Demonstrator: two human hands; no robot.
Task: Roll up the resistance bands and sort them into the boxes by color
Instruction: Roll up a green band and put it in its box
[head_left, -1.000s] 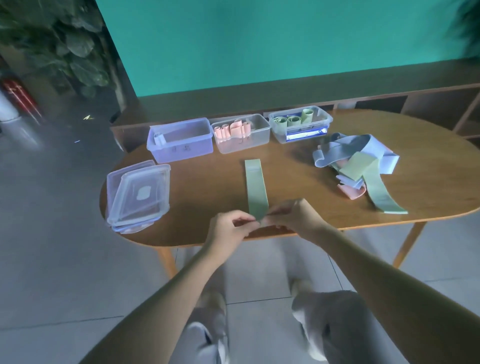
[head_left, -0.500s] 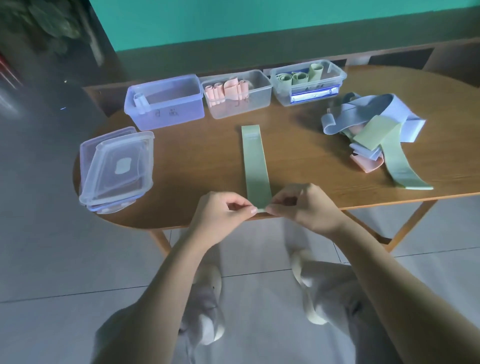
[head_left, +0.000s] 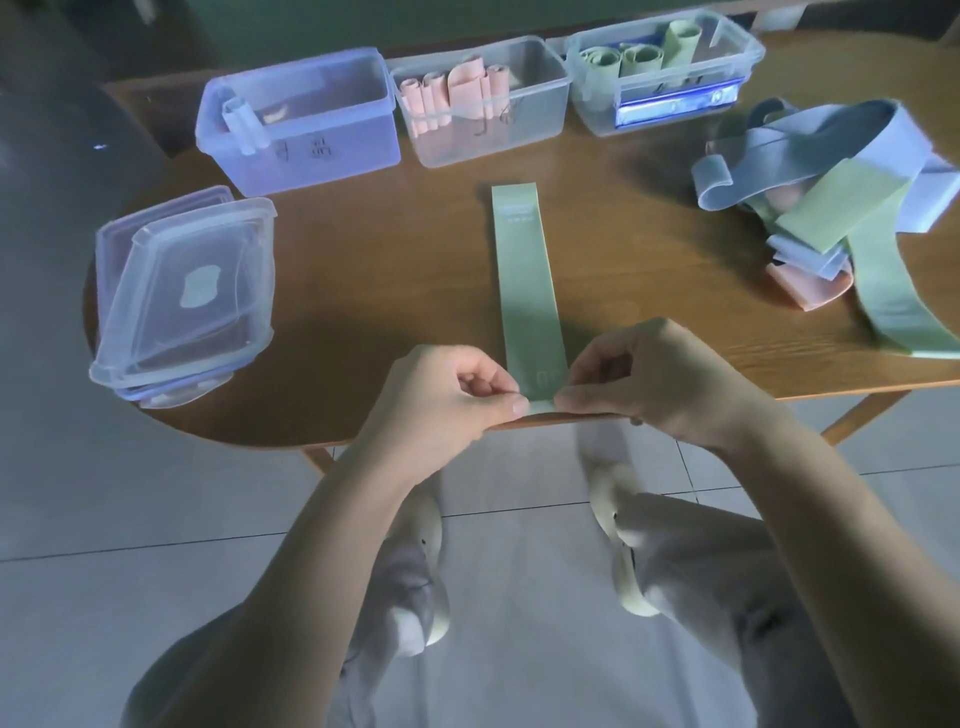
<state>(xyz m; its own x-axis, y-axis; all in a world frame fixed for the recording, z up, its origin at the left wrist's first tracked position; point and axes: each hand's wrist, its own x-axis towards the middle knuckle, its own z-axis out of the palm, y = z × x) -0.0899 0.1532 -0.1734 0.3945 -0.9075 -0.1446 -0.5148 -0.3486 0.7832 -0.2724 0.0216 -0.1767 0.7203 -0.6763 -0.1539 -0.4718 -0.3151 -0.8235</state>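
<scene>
- A long, flat green band (head_left: 525, 280) lies straight on the smooth brown wooden worktop (head_left: 363, 291).
- The left hand (head_left: 447, 402) and right hand (head_left: 649, 384) each pinch its near end with curled fingers, at the worktop edge.
- 3 clear plastic boxes (head_left: 483, 98) stand behind; 2 hold soft rolls.
- Loose bands (head_left: 841, 202) lie piled to the right.

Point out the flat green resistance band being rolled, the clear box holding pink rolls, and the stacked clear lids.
Flat green resistance band (head_left: 524, 275): head view, mid-length.
Clear box holding pink rolls (head_left: 524, 124): head view, front wall.
Stacked clear lids (head_left: 156, 291): head view, top lid.
</scene>
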